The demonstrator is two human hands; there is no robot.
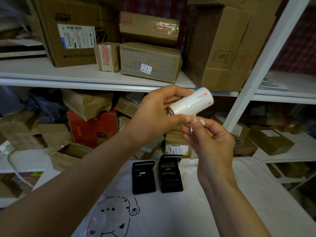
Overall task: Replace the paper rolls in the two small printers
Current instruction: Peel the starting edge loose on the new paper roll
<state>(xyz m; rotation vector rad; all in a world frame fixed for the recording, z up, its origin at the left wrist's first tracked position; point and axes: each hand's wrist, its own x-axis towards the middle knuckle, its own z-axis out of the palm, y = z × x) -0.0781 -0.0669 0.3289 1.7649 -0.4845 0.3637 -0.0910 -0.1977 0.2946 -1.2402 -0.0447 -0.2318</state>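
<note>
I see left hand (153,113) gripping paper roll (191,102) mid-air, right hand (210,142) fingers (193,121) pinching its loose tab (191,129). Both printers (143,177) (171,173) lids open near desk (222,211) far edge.

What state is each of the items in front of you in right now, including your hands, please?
Paper roll: held up in the air, wrapper partly peeled.
Left hand: grips the roll.
Right hand: pinches a small white strip under the roll.
Left printer: lid open, on the white cloth.
Right printer: lid open, beside the left printer.
Cardboard boxes on the shelf: taped shut.
</note>
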